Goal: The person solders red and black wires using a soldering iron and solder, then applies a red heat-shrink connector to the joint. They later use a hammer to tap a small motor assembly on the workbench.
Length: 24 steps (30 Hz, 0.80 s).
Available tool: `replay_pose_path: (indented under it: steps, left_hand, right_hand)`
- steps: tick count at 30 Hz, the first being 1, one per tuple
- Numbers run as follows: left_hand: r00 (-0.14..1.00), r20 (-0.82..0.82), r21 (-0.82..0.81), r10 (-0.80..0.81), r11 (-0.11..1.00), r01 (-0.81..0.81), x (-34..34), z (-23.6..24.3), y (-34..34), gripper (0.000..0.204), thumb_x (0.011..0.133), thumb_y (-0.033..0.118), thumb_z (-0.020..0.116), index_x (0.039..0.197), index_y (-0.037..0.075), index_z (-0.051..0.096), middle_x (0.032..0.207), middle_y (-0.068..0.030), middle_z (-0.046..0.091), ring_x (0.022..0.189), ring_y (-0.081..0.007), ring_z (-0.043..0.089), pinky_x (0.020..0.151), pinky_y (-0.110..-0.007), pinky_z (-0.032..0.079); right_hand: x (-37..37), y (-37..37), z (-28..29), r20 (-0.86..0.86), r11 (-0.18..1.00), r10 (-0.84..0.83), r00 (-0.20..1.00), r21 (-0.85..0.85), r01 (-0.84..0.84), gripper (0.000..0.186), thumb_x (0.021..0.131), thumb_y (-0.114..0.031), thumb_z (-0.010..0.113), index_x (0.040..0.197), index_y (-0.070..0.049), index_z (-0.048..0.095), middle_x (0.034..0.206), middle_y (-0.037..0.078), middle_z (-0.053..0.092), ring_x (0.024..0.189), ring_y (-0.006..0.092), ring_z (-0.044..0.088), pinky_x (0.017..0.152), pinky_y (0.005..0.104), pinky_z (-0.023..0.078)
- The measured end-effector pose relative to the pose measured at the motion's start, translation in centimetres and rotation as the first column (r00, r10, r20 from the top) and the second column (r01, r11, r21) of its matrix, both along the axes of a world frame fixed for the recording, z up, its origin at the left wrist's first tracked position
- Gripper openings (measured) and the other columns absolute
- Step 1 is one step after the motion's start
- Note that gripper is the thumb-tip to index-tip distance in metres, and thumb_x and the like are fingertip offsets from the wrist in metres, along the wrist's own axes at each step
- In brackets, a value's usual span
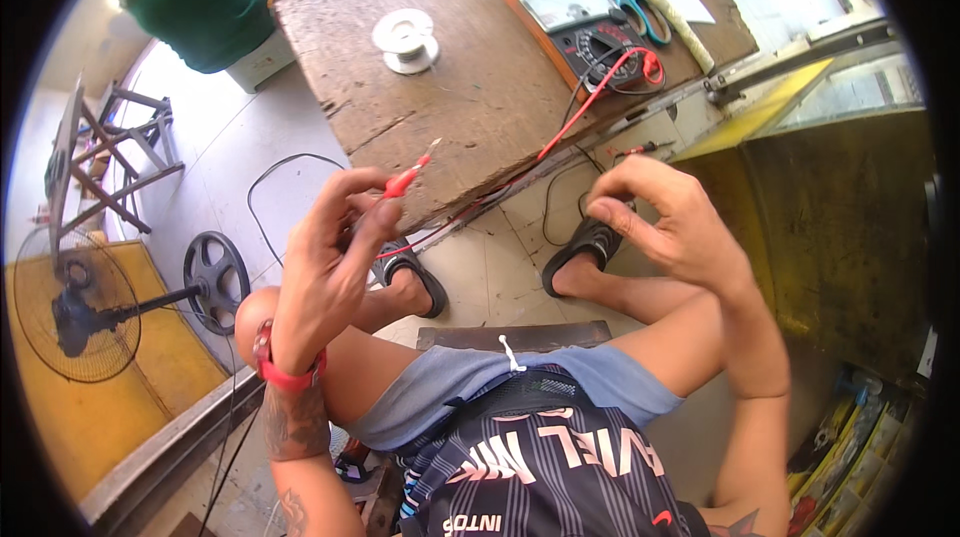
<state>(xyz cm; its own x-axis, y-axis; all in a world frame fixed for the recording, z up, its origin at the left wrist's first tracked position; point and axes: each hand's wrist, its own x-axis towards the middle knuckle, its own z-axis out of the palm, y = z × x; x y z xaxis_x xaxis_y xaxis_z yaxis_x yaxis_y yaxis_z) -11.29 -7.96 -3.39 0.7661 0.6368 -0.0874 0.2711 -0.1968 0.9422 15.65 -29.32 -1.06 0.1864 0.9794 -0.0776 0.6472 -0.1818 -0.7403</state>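
My left hand (335, 247) is raised before the table's near edge, pinching a red test probe (408, 177). Its metal tip points up and to the right, over the wooden table (350, 57). My right hand (665, 222) hovers to the right of that edge with its fingers curled and the thumb close to the forefinger; whatever lies between them, if anything, is hidden. Just beyond it shows a dark probe with red on it (645, 149), near a thin black wire (547, 212). An orange-and-black analog multimeter (590, 37) rests on the table, with a red lead (580, 115) running over the edge.
A spool of thin wire (405, 42) stands on the table. Blue-handled scissors (640, 12) and a long-handled tool (665, 12) lie by the meter. A black fan (80, 312) stands at left. A person in green (195, 2) sits far left. Yellow-brown panels (830, 227) stand at right.
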Motion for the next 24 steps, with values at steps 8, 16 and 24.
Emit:
replay_pose_path:
  steps: [8,16,24]
  left_hand:
    - [0.992,0.069,0.021,-0.102,0.995,0.101,1.4,0.6,-0.2,0.025,0.105,0.022,0.07,0.123,0.006,0.069,0.078,-0.0026,0.063,0.067,-0.006,0.05,0.059,-0.026,0.042]
    - [0.988,-0.035,-0.064,-0.149,0.987,0.147,0.9,1.3,-0.6,0.026,0.107,0.02,0.067,0.124,0.0,0.068,0.086,-0.0009,0.065,0.084,-0.0078,0.059,0.076,-0.026,0.05]
    - [0.987,-0.019,0.065,-0.161,0.985,0.162,1.0,0.8,-0.8,0.026,0.105,0.021,0.068,0.123,0.003,0.07,0.089,-0.0107,0.069,0.064,-0.013,0.054,0.062,-0.031,0.049]
  right_hand:
    - [-4.2,5.7,-0.4,-0.197,0.897,-0.031,0.98,0.427,0.115,0.041,0.102,-0.012,0.071,0.143,-0.008,0.066,0.115,0.01,0.073,0.108,0.0188,0.071,0.092,0.0339,0.057]
    - [-5.0,7.0,-1.7,0.203,0.826,-0.081,0.976,0.561,-0.048,0.022,0.091,0.002,0.077,0.111,-0.003,0.071,0.1,0.011,0.071,0.093,0.0275,0.071,0.078,0.039,0.058]
    - [-5.4,6.9,-1.4,0.321,0.827,-0.087,0.943,0.551,-0.111,0.021,0.089,0.0,0.079,0.108,-0.004,0.07,0.099,0.01,0.07,0.09,0.0283,0.07,0.076,0.0393,0.058]
